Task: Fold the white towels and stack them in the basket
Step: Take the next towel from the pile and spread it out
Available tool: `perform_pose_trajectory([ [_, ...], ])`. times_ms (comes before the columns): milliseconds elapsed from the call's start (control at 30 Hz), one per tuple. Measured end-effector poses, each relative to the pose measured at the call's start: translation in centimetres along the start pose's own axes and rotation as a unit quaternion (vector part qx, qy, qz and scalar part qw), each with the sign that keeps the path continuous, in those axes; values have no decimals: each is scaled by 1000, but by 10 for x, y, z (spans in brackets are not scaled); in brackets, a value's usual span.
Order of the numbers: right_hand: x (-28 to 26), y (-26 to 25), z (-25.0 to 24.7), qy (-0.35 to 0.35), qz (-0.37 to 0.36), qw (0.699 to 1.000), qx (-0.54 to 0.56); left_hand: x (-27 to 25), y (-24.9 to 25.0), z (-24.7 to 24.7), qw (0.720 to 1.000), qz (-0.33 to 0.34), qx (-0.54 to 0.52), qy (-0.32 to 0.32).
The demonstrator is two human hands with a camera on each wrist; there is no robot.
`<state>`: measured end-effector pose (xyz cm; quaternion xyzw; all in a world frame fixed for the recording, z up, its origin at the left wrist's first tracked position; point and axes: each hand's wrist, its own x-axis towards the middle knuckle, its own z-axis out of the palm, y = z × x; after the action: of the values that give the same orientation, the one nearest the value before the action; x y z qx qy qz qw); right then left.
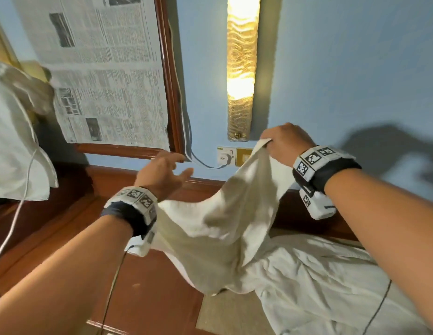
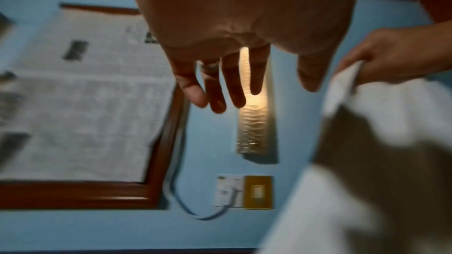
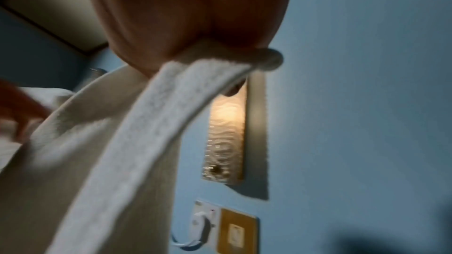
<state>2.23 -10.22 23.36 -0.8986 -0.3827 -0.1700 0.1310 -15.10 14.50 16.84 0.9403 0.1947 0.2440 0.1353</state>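
Note:
A white towel hangs in the air in front of me, drooping down onto the white bedding. My right hand grips its upper corner, and the hem runs down from that fist in the right wrist view. My left hand is held up to the left of the towel with straight, spread fingers and holds nothing; the cloth hangs just to its right. No basket is in view.
White bedding lies crumpled at the lower right. A lit wall lamp, a socket with a plugged cable and a newspaper-covered frame are on the blue wall ahead. A pillow stands at the left above a brown wooden ledge.

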Motion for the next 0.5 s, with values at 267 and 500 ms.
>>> perform_pose_trajectory([
  [267, 6, -25, 39, -70, -85, 993, -35, 23, 71, 57, 984, 61, -157, -56],
  [500, 20, 22, 112, -98, 81, 969, 214, 26, 41, 25, 980, 23, -184, -69],
])
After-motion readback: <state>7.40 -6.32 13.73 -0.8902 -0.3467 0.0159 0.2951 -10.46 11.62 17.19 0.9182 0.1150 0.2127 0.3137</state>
